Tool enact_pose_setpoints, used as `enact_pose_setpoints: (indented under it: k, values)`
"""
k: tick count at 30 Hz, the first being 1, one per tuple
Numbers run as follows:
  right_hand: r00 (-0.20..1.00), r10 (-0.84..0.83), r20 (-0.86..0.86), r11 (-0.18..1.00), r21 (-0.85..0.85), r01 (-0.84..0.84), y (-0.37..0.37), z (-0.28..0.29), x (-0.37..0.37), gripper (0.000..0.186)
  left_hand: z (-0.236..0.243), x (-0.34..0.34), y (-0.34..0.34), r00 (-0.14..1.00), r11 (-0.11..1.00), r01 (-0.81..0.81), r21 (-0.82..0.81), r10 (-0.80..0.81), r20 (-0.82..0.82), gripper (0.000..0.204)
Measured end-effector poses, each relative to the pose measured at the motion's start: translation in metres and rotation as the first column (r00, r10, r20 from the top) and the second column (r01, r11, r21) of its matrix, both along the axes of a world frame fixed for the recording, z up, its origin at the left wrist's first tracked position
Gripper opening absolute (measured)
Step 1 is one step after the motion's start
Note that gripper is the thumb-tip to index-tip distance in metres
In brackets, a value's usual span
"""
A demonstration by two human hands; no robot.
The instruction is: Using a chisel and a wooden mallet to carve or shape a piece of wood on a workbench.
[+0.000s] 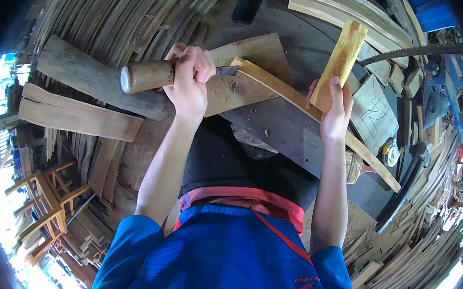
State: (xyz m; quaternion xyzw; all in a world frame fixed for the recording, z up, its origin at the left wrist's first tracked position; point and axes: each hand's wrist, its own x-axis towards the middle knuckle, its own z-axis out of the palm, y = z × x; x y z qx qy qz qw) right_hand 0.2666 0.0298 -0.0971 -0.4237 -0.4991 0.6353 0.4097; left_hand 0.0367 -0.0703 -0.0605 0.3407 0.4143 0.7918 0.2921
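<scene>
My left hand [188,84] gripped the round-handled steel chisel [163,75] at the curved pale wooden slat [300,103]; my right hand [334,112], at three o'clock, clenched the yellowish wooden billet [340,58]. A glancing blow risked splitting the slat or striking my knuckles.

The chisel [155,75] is sitting on the curved strip [300,103], which is lying across the board [248,75], mallet [340,60] hanging to its right.

A thick log [92,79] and flat plank [76,116] lie left; wooden chairs [47,206] stand below.
</scene>
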Motion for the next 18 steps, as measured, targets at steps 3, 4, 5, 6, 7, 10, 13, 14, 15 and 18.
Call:
enact_pose_setpoints:
  k: [3, 4, 5, 6, 7, 10, 13, 14, 15, 18]
  values:
    - [1.000, -0.002, -0.022, 1.000, 0.003, 0.002, 0.000, -0.002, 0.000, 0.043, 0.000, 0.000, 0.001, 1.000, 1.000, -0.009, -0.010, 0.009, 0.019, 0.032]
    - [1.000, -0.002, -0.021, 1.000, 0.003, 0.002, 0.000, -0.002, 0.000, 0.043, 0.000, 0.000, 0.002, 1.000, 1.000, -0.009, -0.010, 0.009, 0.020, 0.032]
    - [1.000, 0.012, -0.027, 1.000, 0.009, -0.012, 0.000, -0.002, 0.000, 0.042, 0.001, 0.001, 0.003, 1.000, 1.000, -0.013, -0.011, 0.013, 0.022, 0.032]
    - [0.999, 0.027, -0.032, 1.000, 0.017, -0.026, 0.000, -0.001, 0.001, 0.042, 0.002, 0.002, 0.003, 1.000, 1.000, -0.016, -0.011, 0.016, 0.024, 0.032]
    - [0.999, 0.026, -0.031, 1.000, 0.018, -0.026, 0.001, -0.001, 0.001, 0.042, 0.002, 0.003, 0.004, 1.000, 1.000, -0.016, -0.010, 0.016, 0.025, 0.032]
    - [0.998, 0.031, -0.047, 0.999, 0.009, -0.031, 0.001, -0.002, 0.000, 0.041, 0.002, 0.005, 0.005, 0.999, 1.000, -0.024, -0.014, 0.023, -0.024, 0.032]
    - [0.999, 0.028, -0.036, 1.000, 0.006, -0.027, 0.001, -0.002, 0.001, 0.041, 0.001, 0.011, 0.007, 1.000, 0.997, -0.018, 0.069, 0.019, -0.003, 0.028]
    - [0.999, 0.031, -0.036, 0.999, 0.009, -0.030, 0.001, -0.002, 0.001, 0.040, 0.004, 0.014, 0.007, 0.999, 0.999, -0.036, 0.030, 0.038, -0.039, 0.029]
    - [0.999, 0.034, -0.036, 0.999, 0.013, -0.034, 0.001, -0.002, 0.001, 0.040, 0.005, 0.016, 0.007, 0.996, 0.998, -0.056, -0.009, 0.055, -0.076, 0.031]
    - [0.999, 0.034, -0.034, 0.999, 0.015, -0.034, 0.001, -0.002, 0.002, 0.040, 0.002, 0.018, 0.007, 0.994, 0.998, -0.066, 0.015, 0.067, -0.084, 0.031]
